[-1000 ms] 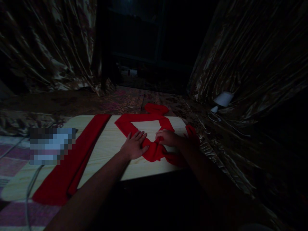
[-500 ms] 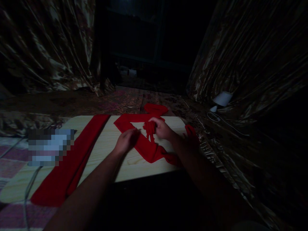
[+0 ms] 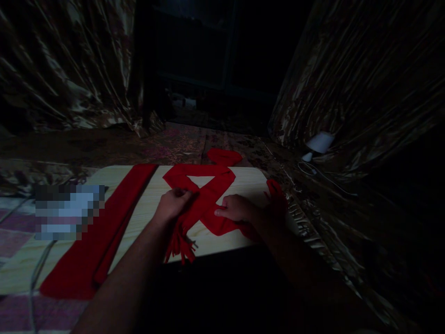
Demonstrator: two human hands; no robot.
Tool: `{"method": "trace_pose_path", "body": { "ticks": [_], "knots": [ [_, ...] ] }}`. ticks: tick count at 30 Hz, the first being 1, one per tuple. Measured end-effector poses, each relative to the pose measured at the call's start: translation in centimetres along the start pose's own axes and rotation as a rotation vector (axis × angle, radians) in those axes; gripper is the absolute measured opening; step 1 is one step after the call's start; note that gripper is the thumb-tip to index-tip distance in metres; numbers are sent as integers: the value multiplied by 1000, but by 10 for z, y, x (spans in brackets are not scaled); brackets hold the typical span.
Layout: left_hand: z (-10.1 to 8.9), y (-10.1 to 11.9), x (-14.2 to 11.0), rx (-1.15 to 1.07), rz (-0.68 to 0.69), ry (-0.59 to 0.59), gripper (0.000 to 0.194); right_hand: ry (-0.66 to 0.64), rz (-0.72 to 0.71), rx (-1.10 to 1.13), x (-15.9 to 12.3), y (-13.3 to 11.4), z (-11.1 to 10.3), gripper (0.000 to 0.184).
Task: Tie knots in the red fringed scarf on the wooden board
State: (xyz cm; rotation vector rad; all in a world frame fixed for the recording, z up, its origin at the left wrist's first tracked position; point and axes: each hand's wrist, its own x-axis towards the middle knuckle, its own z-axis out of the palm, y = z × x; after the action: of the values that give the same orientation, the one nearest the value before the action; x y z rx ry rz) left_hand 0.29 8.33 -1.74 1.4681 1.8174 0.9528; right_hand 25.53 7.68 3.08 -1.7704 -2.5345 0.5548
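A red fringed scarf (image 3: 215, 222) lies bent into a crossing loop on a pale wooden board (image 3: 149, 211), one band over the other. Its tasselled end (image 3: 182, 248) points toward me at the board's near edge. My left hand (image 3: 172, 204) is closed, fingertips pinching the left edge of the upper band near the crossing. On the right side of the crossing rests my right hand (image 3: 238, 208), its thumb and fingers closed at the scarf's edge. Dim light blurs the exact grip. More red fabric (image 3: 276, 190) with fringe hangs at the board's right edge.
A long folded red cloth (image 3: 104, 232) crosses the board's left part. Beyond it sit a pixelated object (image 3: 69, 213) and a grey cable (image 3: 34, 283). A small white lamp (image 3: 320, 143) with a cord stands at right. Patterned curtains (image 3: 69, 60) hang behind.
The fringed end, earlier bunched in my right hand inside the loop, now lies across the lower band toward me. My right hand has moved down; my left hand has shifted slightly left.
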Motion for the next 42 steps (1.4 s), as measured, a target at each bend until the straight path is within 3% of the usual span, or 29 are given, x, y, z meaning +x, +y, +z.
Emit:
{"method": "trace_pose_path", "body": {
  "ticks": [4, 8, 10, 13, 16, 20, 22, 25, 29, 33, 36, 42],
  "knots": [
    [-1, -4, 1, -188, 26, -192, 64, -107, -5, 81, 1, 3, 8, 26],
    [-3, -2, -1, -562, -25, -385, 69, 46, -45, 300, 13, 11, 18, 14],
    [-2, -2, 0, -625, -79, -370, 67, 98, -49, 361, 18, 16, 21, 14],
    [2, -7, 3, -510, -73, -326, 63, -8, -14, 315, 22, 24, 20, 15],
    [6, -12, 7, -375, -10, -372, 61, -88, 19, 135, 25, 28, 11, 23],
    [8, -16, 7, -77, 150, -138, 58, 232, 105, -154, 46, 41, -5, 27],
    [8, -16, 5, 55, 214, -73, 50, 364, 67, -259, 63, 52, -10, 30],
    [10, -16, 5, 168, 305, -50, 46, 360, 3, -295, 92, 70, -12, 38],
    [13, -18, 7, 365, 484, -14, 52, 284, 83, -191, 120, 80, -10, 38],
    [16, -18, 7, 502, 415, -112, 64, 439, 78, -121, 129, 82, -7, 35],
    [17, -17, 8, 546, 411, -120, 61, 556, 41, -130, 126, 86, -7, 42],
    [16, -19, 11, 562, 405, -121, 52, 394, -55, -333, 109, 92, -8, 30]
  ]
}}
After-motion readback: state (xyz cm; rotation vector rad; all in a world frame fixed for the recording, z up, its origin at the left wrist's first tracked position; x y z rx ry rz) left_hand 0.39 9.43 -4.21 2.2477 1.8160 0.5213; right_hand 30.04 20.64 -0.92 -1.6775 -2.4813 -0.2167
